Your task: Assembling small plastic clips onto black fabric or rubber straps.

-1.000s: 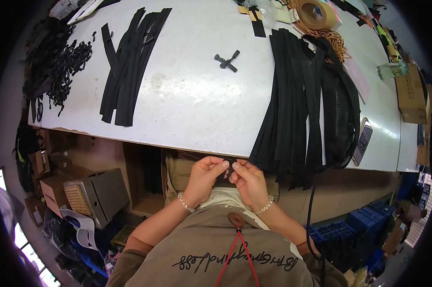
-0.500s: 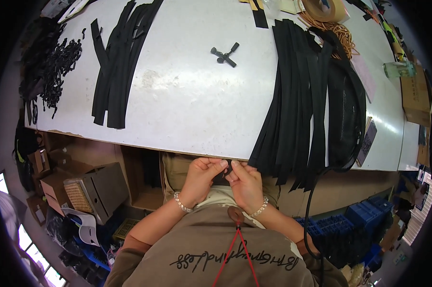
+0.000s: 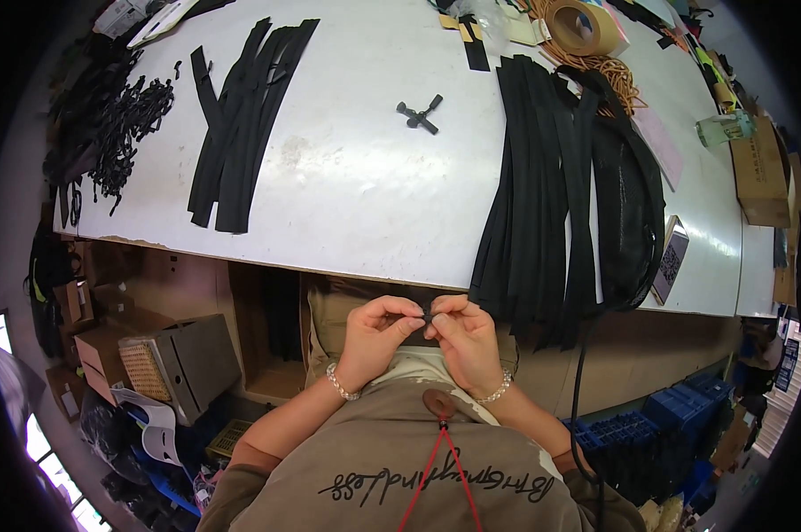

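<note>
My left hand (image 3: pixel 378 337) and my right hand (image 3: pixel 468 341) meet in front of my body, just below the table's front edge. Both pinch a small black piece (image 3: pixel 427 312) between thumb and fingertips; the fingers cover most of it, so its kind cannot be made out. Nearest to my right hand, a fan of long black fabric strips (image 3: pixel 533 195) hangs over the edge. Farther up the white table (image 3: pixel 356 204) lie a few small black toggle-like parts (image 3: pixel 420 115).
More black strips (image 3: pixel 241 133) and a heap of small black looped parts (image 3: pixel 134 133) lie on the left. A black mesh-like bag (image 3: pixel 626 195), a phone (image 3: pixel 671 257), tan cord (image 3: pixel 620 80), a tape roll (image 3: pixel 585 28) and a glass jar (image 3: pixel 724 129) are on the right. Blue crates (image 3: pixel 675 408) stand below.
My fingers have shifted around the small black piece, and my right hand's fingers have curled more over it. The view has tilted slightly, so the table's contents appear displaced.
</note>
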Tool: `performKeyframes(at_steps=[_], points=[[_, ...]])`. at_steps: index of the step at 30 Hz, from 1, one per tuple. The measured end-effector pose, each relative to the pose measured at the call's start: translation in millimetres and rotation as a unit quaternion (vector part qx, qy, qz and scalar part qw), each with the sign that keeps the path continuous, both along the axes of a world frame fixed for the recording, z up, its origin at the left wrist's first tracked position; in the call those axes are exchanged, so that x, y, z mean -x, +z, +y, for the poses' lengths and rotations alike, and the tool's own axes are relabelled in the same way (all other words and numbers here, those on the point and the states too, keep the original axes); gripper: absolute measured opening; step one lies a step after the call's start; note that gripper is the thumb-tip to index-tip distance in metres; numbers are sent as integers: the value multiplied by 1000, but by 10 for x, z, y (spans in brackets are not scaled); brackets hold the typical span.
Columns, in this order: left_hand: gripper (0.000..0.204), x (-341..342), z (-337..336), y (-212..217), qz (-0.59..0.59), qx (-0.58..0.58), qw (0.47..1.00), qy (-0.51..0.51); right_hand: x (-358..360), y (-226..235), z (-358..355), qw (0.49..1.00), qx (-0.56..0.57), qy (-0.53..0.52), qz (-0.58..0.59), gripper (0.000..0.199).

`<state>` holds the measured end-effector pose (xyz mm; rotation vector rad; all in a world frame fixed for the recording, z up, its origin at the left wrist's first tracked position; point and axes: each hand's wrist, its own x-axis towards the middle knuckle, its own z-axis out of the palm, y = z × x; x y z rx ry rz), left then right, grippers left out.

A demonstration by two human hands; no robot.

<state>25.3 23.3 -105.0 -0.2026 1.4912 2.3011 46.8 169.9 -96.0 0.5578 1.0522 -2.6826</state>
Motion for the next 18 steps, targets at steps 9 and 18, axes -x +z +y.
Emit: performKeyframes(at_steps=[9,18], points=[[10,9,-6,-17,76,4,997,-5,-12,26,18,996,-93,11,-5,9],[7,141,96,-97,-201,-58,978,-16,72,-196,2,990,4,-1,-139,7]])
